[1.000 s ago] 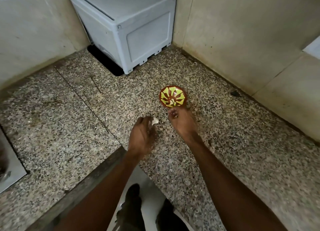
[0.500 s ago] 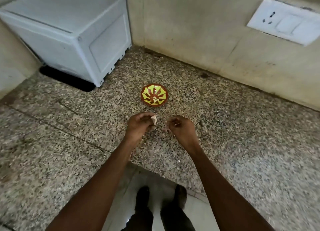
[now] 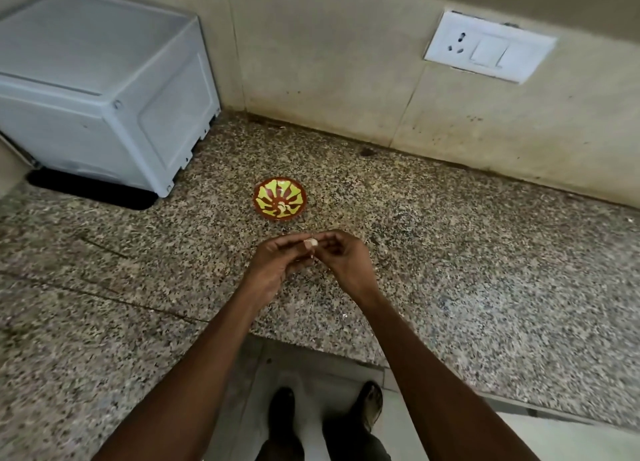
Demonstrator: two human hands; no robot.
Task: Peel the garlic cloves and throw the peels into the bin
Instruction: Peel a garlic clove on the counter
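From the head view, much of the garlic clove (image 3: 310, 242) is hidden: only a small pale end shows between the fingertips, and a thin pale strip hanging just under it is too small to tell whether it is peel. The pale bits lying in the painted bowl (image 3: 280, 199) are also too small to name. The grey appliance (image 3: 104, 90) is cut off at the left edge of the frame, and the person's shoes at 6 o'clock are partly cut off by the bottom edge.

Both forearms reach in from the bottom and meet above the speckled stone counter (image 3: 485, 270), just on the 6 o'clock side of the bowl. The left hand (image 3: 277, 266) has its fingers curled, pinching the clove at its tips. The right hand (image 3: 343, 258) is curled too, its fingertips meeting the clove from the 3 o'clock side. On the wall at 1 o'clock sits a white socket and switch plate (image 3: 490, 50).
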